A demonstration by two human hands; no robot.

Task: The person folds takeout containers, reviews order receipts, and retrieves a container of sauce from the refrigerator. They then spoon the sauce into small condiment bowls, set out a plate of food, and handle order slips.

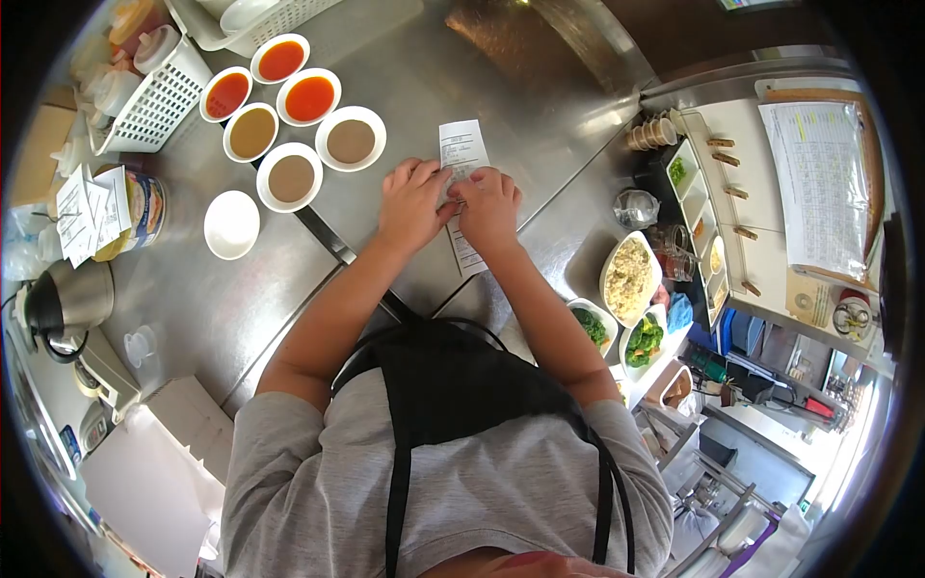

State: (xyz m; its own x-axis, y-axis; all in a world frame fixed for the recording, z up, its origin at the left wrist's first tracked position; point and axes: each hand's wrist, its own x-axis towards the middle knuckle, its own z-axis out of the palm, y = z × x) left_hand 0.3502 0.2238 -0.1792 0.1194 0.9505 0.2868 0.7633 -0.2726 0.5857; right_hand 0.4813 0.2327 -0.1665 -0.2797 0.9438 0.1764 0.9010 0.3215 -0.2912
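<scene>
A long printed receipt [464,144] lies on the steel counter in front of me, its upper and lower ends showing past my fingers. My left hand [415,197] is on its left edge with fingers curled and pinched against the paper. From the other side, my right hand [485,205] grips the same slip, thumb and fingers pressed together near the left fingertips. The middle of the receipt is hidden under both hands. To the left of my hands stand several white bowls, among them a bowl of brown sauce [351,141] and a bowl of red sauce [309,99].
A white bowl [231,224] sits left, near a tin [146,207] with paper slips. Squeeze bottles fill a white basket [159,104]. At right are a dish of chopped pale food [629,279], a dish of broccoli [644,341] and a clipboard [819,183].
</scene>
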